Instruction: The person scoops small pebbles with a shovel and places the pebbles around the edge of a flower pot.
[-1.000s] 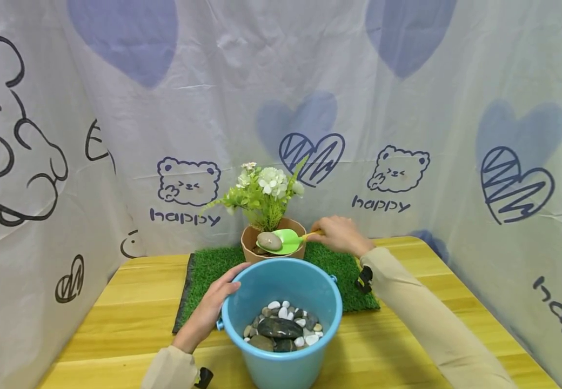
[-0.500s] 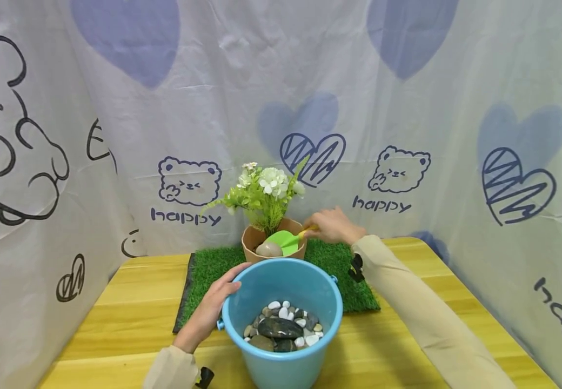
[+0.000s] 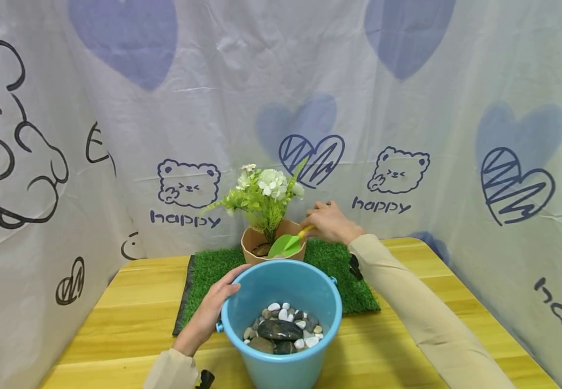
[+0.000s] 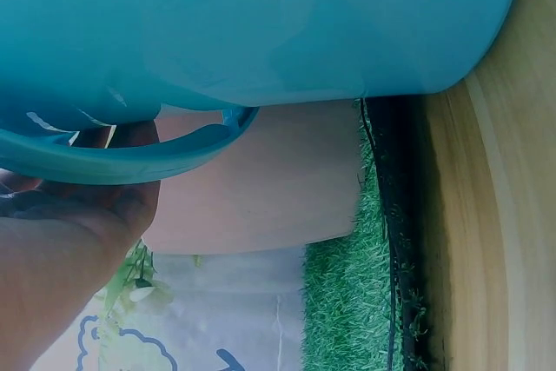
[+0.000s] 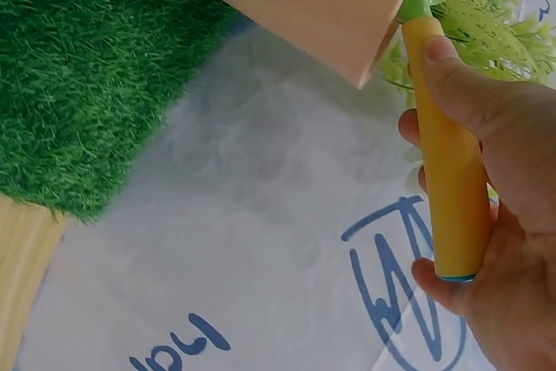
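Observation:
My right hand (image 3: 328,222) grips the yellow handle (image 5: 452,154) of a small garden trowel, fingers and thumb wrapped round it. Its green blade (image 3: 285,246) tilts down into a tan flower pot (image 3: 249,247), where a brown stone (image 3: 261,249) shows at the base of a white-flowered plant (image 3: 271,186). The pale stone seen earlier is mostly hidden. On the left side of a blue bucket (image 3: 286,373), my left hand (image 3: 213,302) holds the rim, thumb at the edge and fingers outside. Inside lie several pebbles and a large dark stone (image 3: 281,329).
Under the pot lies a green turf mat (image 3: 203,275) on a wood-grain table (image 3: 115,324). The bucket's handle (image 4: 130,162) hangs along its outer wall. Printed white cloth (image 3: 184,129) surrounds the table at the back and sides.
The pale stone has slid off the trowel blade into the pot. My right hand has tipped the blade steeper and shifted slightly left. The left hand and bucket stay put.

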`<action>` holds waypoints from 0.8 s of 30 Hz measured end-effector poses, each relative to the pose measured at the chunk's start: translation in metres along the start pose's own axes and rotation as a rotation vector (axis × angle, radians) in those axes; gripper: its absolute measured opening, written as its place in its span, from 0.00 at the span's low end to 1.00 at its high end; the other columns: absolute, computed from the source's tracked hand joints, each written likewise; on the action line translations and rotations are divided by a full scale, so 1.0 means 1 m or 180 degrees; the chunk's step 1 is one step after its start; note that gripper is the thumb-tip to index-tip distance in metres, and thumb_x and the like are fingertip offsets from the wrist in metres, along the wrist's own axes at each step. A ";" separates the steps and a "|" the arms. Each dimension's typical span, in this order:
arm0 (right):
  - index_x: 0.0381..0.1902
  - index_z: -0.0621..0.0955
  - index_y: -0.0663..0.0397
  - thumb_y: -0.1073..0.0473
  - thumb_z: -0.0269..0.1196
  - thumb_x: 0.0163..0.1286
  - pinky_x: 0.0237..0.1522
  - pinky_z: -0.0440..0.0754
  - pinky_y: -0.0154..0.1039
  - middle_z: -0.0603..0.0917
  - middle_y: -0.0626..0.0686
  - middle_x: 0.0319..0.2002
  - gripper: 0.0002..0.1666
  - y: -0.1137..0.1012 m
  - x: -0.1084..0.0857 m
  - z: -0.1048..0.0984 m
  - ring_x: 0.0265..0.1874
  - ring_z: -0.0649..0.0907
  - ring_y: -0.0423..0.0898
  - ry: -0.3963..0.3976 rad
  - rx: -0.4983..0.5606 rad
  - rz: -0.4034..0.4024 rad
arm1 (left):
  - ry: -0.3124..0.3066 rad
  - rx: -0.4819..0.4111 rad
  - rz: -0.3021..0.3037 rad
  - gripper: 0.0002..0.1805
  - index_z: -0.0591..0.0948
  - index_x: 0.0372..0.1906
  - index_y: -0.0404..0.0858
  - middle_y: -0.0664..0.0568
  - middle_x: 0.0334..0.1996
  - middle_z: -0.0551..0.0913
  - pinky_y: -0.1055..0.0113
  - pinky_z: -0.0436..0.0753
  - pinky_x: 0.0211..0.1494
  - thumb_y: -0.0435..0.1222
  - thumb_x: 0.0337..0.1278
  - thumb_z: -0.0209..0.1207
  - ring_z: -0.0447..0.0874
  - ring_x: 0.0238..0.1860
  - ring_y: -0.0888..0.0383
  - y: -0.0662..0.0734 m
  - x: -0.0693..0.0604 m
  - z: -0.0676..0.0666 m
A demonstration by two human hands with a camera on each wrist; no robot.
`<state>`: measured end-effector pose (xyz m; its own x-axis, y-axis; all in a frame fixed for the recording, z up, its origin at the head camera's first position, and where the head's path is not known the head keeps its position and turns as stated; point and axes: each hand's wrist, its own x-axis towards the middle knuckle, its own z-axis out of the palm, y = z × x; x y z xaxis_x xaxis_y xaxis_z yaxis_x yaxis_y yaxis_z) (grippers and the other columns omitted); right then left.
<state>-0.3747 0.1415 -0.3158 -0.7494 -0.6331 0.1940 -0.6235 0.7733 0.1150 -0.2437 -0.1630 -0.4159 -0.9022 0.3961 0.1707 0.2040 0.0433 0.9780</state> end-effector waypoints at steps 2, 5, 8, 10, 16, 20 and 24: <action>0.48 0.87 0.36 0.46 0.65 0.65 0.58 0.65 0.56 0.84 0.45 0.44 0.14 0.000 -0.001 -0.001 0.43 0.72 0.47 0.0085 -0.0061 -0.0018 | 0.0015 0.0009 0.0001 0.28 0.61 0.75 0.44 0.42 0.72 0.64 0.51 0.75 0.62 0.43 0.75 0.41 0.67 0.68 0.39 0.000 0.000 0.000; 0.47 0.88 0.36 0.46 0.66 0.64 0.53 0.67 0.52 0.83 0.44 0.42 0.14 -0.001 -0.002 -0.002 0.41 0.71 0.46 0.0145 -0.0062 -0.0058 | 0.0025 0.0002 -0.0003 0.28 0.61 0.75 0.44 0.43 0.72 0.64 0.51 0.76 0.62 0.43 0.75 0.42 0.68 0.68 0.39 0.000 0.000 0.000; 0.47 0.88 0.37 0.47 0.66 0.64 0.47 0.66 0.48 0.82 0.45 0.40 0.14 -0.002 -0.003 -0.002 0.39 0.70 0.46 0.0141 -0.0055 -0.0100 | -0.0011 -0.0003 0.0008 0.28 0.60 0.75 0.43 0.42 0.73 0.63 0.49 0.75 0.62 0.43 0.75 0.41 0.68 0.68 0.39 -0.001 -0.001 0.000; 0.47 0.87 0.38 0.47 0.66 0.64 0.45 0.66 0.46 0.81 0.45 0.40 0.15 -0.002 -0.004 -0.003 0.39 0.69 0.46 0.0137 -0.0074 -0.0122 | -0.0045 -0.0005 0.0026 0.28 0.60 0.76 0.43 0.41 0.73 0.63 0.48 0.76 0.62 0.43 0.75 0.41 0.68 0.68 0.38 -0.001 -0.001 -0.001; 0.48 0.87 0.38 0.47 0.67 0.63 0.43 0.65 0.46 0.81 0.45 0.39 0.15 -0.003 -0.004 -0.002 0.38 0.69 0.46 0.0198 -0.0145 -0.0143 | -0.0118 -0.0023 0.0065 0.28 0.58 0.76 0.42 0.39 0.73 0.62 0.47 0.76 0.61 0.43 0.76 0.40 0.68 0.67 0.37 -0.001 -0.001 -0.002; 0.48 0.87 0.37 0.47 0.67 0.63 0.45 0.65 0.47 0.82 0.44 0.39 0.15 -0.002 -0.006 0.000 0.38 0.69 0.46 0.0249 -0.0157 -0.0153 | -0.0117 -0.0020 0.0048 0.29 0.58 0.76 0.42 0.39 0.73 0.62 0.47 0.76 0.61 0.43 0.76 0.40 0.68 0.67 0.37 -0.001 -0.001 -0.002; 0.48 0.87 0.37 0.47 0.67 0.63 0.47 0.67 0.49 0.82 0.44 0.39 0.15 -0.001 -0.006 0.001 0.38 0.70 0.46 0.0300 -0.0191 -0.0198 | -0.0097 -0.0006 0.0037 0.29 0.58 0.76 0.42 0.39 0.73 0.62 0.48 0.76 0.61 0.44 0.75 0.40 0.68 0.67 0.37 -0.001 -0.001 -0.002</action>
<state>-0.3696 0.1449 -0.3181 -0.6836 -0.6760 0.2752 -0.6516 0.7351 0.1872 -0.2443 -0.1655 -0.4166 -0.8878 0.4244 0.1783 0.2137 0.0367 0.9762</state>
